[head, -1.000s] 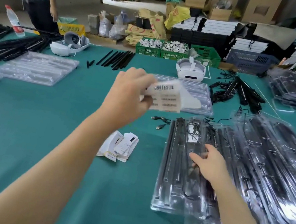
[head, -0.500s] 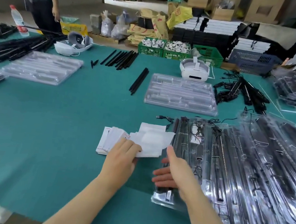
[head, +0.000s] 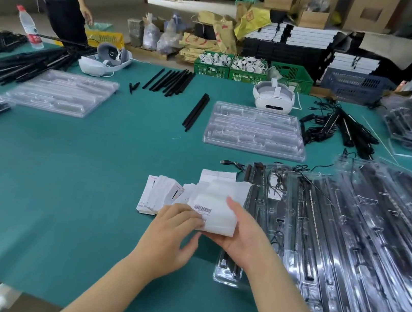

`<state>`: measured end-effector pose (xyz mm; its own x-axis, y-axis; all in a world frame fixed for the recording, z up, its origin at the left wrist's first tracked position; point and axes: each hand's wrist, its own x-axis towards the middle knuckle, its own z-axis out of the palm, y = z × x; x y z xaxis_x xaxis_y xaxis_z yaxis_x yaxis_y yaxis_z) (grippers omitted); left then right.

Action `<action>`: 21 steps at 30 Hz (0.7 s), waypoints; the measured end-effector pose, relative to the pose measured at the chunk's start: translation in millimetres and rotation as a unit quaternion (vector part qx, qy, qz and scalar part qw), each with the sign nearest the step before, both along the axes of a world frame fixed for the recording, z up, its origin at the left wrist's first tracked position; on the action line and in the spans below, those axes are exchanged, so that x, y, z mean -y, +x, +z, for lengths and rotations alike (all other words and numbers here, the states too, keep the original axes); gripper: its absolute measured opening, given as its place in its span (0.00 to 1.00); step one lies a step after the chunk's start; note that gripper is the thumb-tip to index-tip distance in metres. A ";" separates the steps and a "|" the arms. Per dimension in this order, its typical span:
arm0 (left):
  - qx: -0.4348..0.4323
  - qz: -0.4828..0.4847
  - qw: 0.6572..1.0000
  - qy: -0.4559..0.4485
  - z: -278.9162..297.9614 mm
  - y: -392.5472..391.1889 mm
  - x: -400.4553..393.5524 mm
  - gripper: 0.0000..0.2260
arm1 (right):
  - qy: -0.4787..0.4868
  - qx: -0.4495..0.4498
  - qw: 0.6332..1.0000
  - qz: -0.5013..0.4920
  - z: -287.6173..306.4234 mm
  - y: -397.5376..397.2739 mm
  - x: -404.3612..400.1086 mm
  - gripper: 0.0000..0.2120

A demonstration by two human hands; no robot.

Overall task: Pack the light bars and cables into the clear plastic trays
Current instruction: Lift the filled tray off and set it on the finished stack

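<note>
Hands (head: 168, 241) holding label sheet (head: 214, 210), packed trays (head: 346, 243) beside

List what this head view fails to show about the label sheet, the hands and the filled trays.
- Barcode label sheet, head view: print too small to read; the left hand covers its lower left corner.
- Right hand: its fingers lie under the sheet, hidden.
- Filled trays on the right: glare and blur hide their contents; the frame's edge cuts them off.
- Card stack: text too small.

Bright, even daylight fell from beyond the hands; glare streaked the packed trays (head: 362, 246) right of them, edges blurred and bowed.
</note>
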<state>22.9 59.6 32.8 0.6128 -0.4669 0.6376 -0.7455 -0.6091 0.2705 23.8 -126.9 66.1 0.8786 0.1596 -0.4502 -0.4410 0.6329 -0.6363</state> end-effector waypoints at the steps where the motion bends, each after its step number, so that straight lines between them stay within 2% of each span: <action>1: 0.011 0.004 1.000 -0.001 -2.1 0.1 -0.6 0.08 | -0.024 0.008 1.000 -0.001 -1.2 0.1 -2.0 0.16; 4: 0.020 0.048 0.998 -0.023 -2.9 2.0 -0.6 0.06 | -0.067 0.046 0.997 -0.013 -5.7 -0.1 -5.7 0.17; 8: 0.005 0.102 0.993 -0.051 2.7 3.9 3.1 0.10 | -0.074 0.060 0.995 -0.003 -6.9 0.1 -8.1 0.15; 21: -0.048 0.130 0.990 -0.015 10.0 2.0 1.3 0.05 | -0.140 0.108 0.984 -0.005 -15.6 6.0 -21.6 0.14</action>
<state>24.9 58.3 42.8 0.7680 -0.2665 0.5823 -0.5341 -0.7683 0.3528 29.8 -105.3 50.6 0.9597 0.0466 -0.2770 -0.2701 0.4238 -0.8645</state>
